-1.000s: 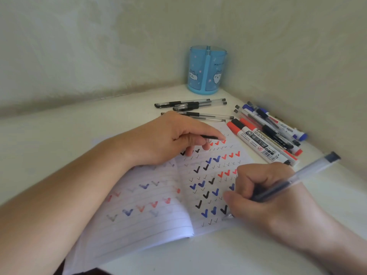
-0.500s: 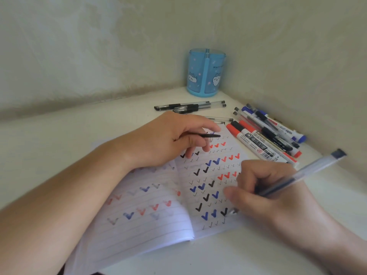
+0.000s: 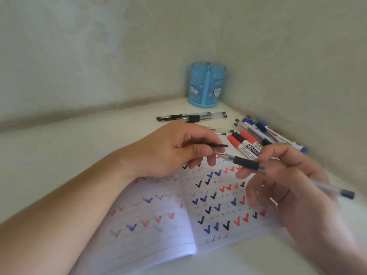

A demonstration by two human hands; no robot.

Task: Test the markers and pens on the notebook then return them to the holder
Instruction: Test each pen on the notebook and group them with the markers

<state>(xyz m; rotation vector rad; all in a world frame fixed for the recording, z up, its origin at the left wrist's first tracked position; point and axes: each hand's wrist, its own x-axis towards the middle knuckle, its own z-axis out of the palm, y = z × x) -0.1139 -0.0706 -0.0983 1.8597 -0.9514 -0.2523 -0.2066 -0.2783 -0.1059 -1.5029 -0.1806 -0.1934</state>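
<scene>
Right hand pinches pen above notebook, tip at cap pinched in left hand.

Looks like a home study corner, not an office or shop. A plain white bench is pushed into the corner of two bare, blotchy plaster walls. There's a kiddie-style blue holder with cartoon cats sitting right in the corner, a lined notebook covered in tick marks, and loose pens and markers scattered around.
</scene>
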